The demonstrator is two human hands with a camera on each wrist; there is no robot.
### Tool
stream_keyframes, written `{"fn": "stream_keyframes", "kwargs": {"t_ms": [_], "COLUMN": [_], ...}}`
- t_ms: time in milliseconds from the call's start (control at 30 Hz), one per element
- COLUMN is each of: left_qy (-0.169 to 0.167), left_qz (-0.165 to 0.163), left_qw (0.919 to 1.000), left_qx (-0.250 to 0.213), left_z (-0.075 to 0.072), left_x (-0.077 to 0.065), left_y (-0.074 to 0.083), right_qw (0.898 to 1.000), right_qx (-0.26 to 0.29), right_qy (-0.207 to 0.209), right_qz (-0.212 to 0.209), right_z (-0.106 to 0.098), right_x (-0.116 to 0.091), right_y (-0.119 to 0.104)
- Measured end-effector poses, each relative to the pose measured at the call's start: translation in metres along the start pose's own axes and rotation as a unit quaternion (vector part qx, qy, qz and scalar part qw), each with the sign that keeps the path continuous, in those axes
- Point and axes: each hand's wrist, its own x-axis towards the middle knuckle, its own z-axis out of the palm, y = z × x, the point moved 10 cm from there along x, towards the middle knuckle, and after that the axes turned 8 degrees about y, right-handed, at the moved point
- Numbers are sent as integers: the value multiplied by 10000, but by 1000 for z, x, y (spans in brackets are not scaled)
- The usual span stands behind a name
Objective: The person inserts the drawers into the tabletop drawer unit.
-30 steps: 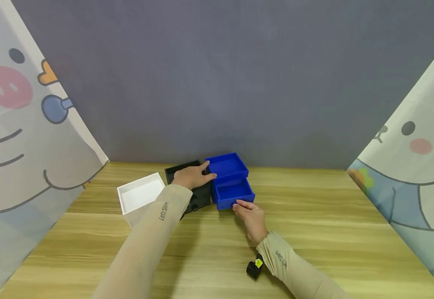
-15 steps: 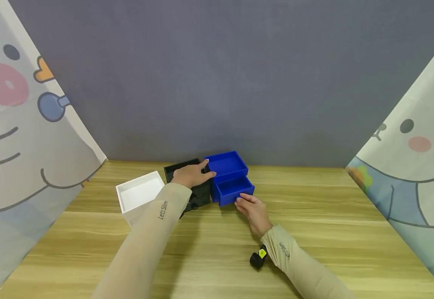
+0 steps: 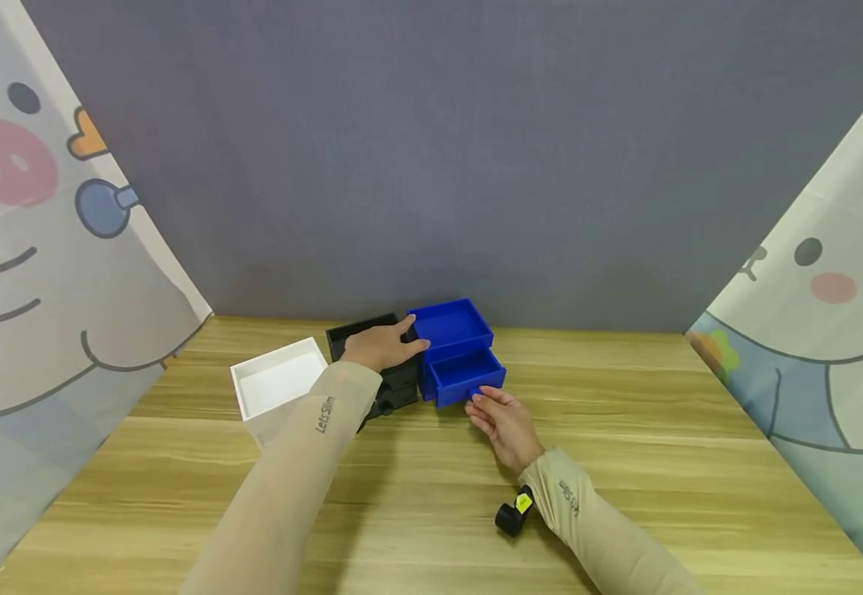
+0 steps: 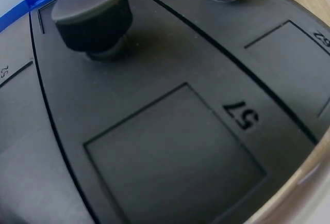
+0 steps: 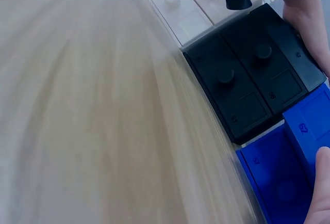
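Observation:
A small blue chest of drawers [image 3: 450,326] stands against the back wall, its upper drawer [image 3: 469,390] pulled partway out. My right hand [image 3: 507,426] pinches the knob on that drawer's front; in the right wrist view the thumb [image 5: 322,180] shows beside the blue drawer front [image 5: 309,126]. My left hand [image 3: 379,347] rests over a black chest of drawers [image 3: 402,385], thumb and forefinger spread to the blue chest's left edge. The left wrist view shows the black drawer fronts [image 4: 170,146] and a round black knob [image 4: 93,15]; the left fingers are outside it.
A white chest of drawers [image 3: 280,380] with an open top stands left of the black one, partly behind the left sleeve [image 3: 290,487]. A grey wall [image 3: 431,165] rises behind the wooden table [image 3: 431,512]. Printed cloths [image 3: 833,347] flank both sides.
The blue drawer has slid in slightly. My right hand has moved a little to the right along the drawer front, to its knob. My left hand stays in place.

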Motion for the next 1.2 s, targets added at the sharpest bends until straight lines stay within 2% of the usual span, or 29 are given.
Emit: {"fn": "stream_keyframes", "kwargs": {"t_ms": [167, 333, 667, 1033, 1200], "left_qy": [52, 75, 100, 42, 167], "left_qz": [26, -13, 75, -10, 53], "left_qw": [10000, 10000, 9999, 10000, 9998], "left_qx": [-32, -65, -106, -12, 32], "left_z": [-2, -3, -1, 5, -3], "left_x": [-2, -3, -1, -3, -3], "left_y": [0, -2, -2, -3, 2], "right_qw": [9997, 9996, 9995, 9996, 9994], "right_qx": [55, 4, 2, -123, -173], "right_qy": [195, 180, 237, 222, 197], "right_qz": [-99, -213, -208, -154, -220], "right_z": [0, 6, 11, 9, 11], "right_x": [1, 3, 11, 11, 13], "right_y": [2, 3, 3, 5, 0]}}
